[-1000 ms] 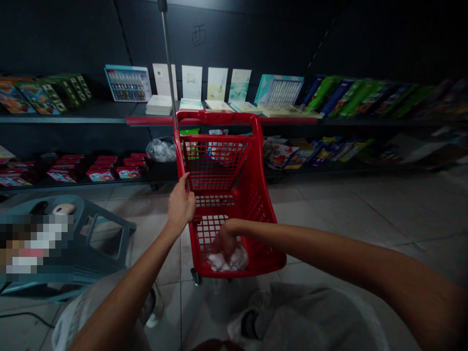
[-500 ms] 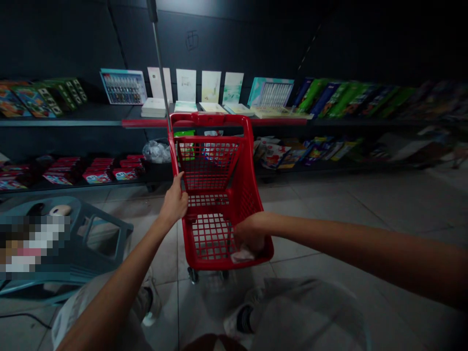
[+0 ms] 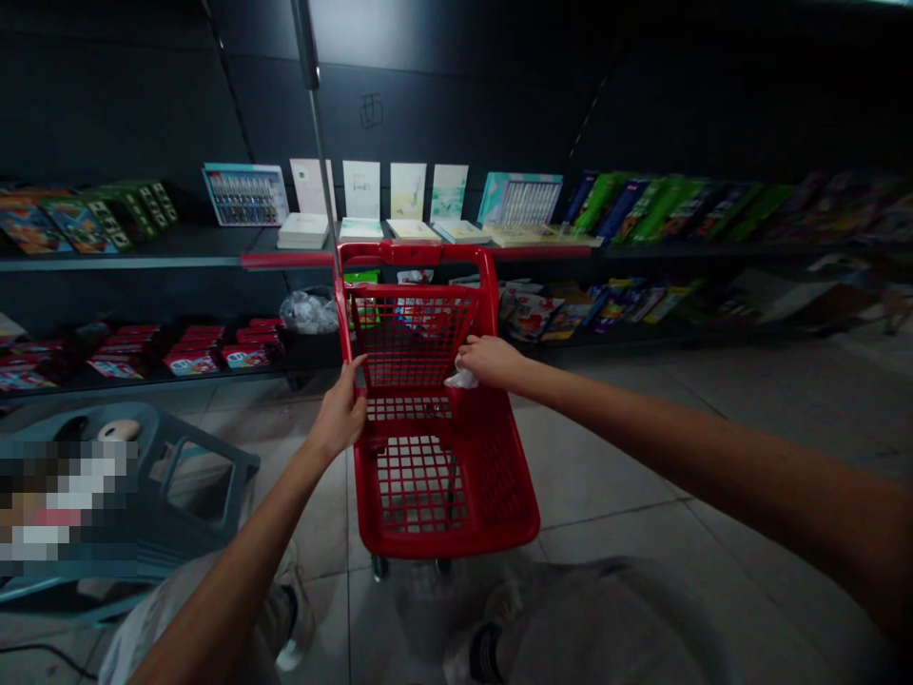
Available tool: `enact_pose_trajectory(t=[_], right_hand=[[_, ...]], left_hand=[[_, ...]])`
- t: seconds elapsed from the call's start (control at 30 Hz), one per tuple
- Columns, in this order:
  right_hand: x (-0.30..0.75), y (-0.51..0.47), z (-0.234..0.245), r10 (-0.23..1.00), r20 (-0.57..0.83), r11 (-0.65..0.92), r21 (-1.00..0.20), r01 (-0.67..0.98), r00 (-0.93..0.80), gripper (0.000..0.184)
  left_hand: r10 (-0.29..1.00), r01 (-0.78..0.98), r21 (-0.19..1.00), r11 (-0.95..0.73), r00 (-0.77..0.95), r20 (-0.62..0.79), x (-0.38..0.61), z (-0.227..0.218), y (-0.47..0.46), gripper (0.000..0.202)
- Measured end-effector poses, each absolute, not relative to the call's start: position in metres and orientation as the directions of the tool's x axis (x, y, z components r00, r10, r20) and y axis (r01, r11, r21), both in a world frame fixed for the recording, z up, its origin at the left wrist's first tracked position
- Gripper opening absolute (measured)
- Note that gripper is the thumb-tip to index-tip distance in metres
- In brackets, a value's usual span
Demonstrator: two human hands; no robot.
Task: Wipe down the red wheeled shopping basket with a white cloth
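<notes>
A small red shopping cart (image 3: 492,476) stands on the tiled floor right in front of me. My left hand (image 3: 340,416) grips the cart's left rim, fingers wrapped round it. My right hand (image 3: 491,362) is closed on a crumpled white cloth (image 3: 460,379) and presses it against the upper right side of the cart, near the mesh back panel. The cart's basket shows nothing inside. My knees in light trousers fill the bottom of the view.
Two dark shelves along the wall hold books, notebooks and coloured boxes (image 3: 371,190). A grey-blue plastic stool (image 3: 200,476) lies at the left. A thin metal pole (image 3: 319,162) rises behind the cart. Tiled floor stretches to the right.
My right hand lifted the white cloth from the basket's bottom front corner up to the upper right side. My left hand stayed on the left rim.
</notes>
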State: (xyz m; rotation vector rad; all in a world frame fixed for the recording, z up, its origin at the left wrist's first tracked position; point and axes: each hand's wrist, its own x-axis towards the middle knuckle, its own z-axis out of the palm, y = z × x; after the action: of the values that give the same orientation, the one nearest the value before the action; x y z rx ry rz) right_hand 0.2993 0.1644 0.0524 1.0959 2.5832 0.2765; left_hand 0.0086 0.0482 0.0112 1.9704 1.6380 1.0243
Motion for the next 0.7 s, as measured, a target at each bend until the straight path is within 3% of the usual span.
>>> enact_pose_trajectory(t=[0.2, 0.4, 0.5, 0.57, 0.7], right_hand=[[0.310, 0.171, 0.057, 0.746, -0.207, 0.666, 0.225, 0.711, -0.633, 0.024], [0.299, 0.165, 0.051, 0.832, -0.148, 0.555, 0.236, 0.798, -0.534, 0.027], [0.290, 0.171, 0.052, 0.861, -0.189, 0.509, 0.266, 0.819, -0.473, 0.028], [0.283, 0.174, 0.053, 0.870, -0.220, 0.491, 0.292, 0.821, -0.442, 0.028], [0.260, 0.165, 0.043, 0.832, -0.365, 0.526, 0.275, 0.805, -0.419, 0.030]], left_hand=[[0.952, 0.709, 0.667, -0.228, 0.017, 0.306, -0.001, 0.011, 0.063, 0.070], [0.881, 0.870, 0.476, -0.128, -0.120, 0.458, 0.044, 0.045, 0.035, 0.049], [0.942, 0.887, 0.383, -0.257, 0.141, 0.305, 0.108, 0.046, -0.016, 0.043], [0.925, 0.851, 0.364, -0.378, 0.338, 0.172, 0.147, 0.034, -0.047, 0.052], [0.917, 0.871, 0.299, -0.390, 0.396, 0.044, 0.175, 0.004, -0.065, 0.060]])
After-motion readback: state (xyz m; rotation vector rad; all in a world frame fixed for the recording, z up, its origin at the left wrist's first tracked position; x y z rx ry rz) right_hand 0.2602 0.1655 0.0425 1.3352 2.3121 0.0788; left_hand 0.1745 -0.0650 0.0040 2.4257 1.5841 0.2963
